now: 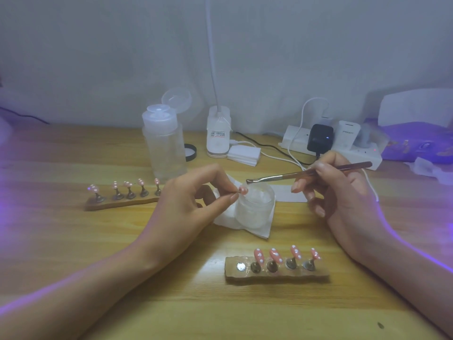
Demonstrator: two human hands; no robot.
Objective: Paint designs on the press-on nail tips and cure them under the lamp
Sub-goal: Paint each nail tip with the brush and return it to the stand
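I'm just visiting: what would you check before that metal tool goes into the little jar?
1. The left hand holds the nail tip: ok, pinched.
2. The right hand grips the metal tool: ok.
3. The jar is open: ok, no lid on it.
4. The tool's end is clean: cannot tell.
5. The near stand has a free spot: ok, one bare magnet.
6. The curing lamp is lit: ok, purple glow.

jar [255, 204] blocks centre, bare table [98, 253] near-left
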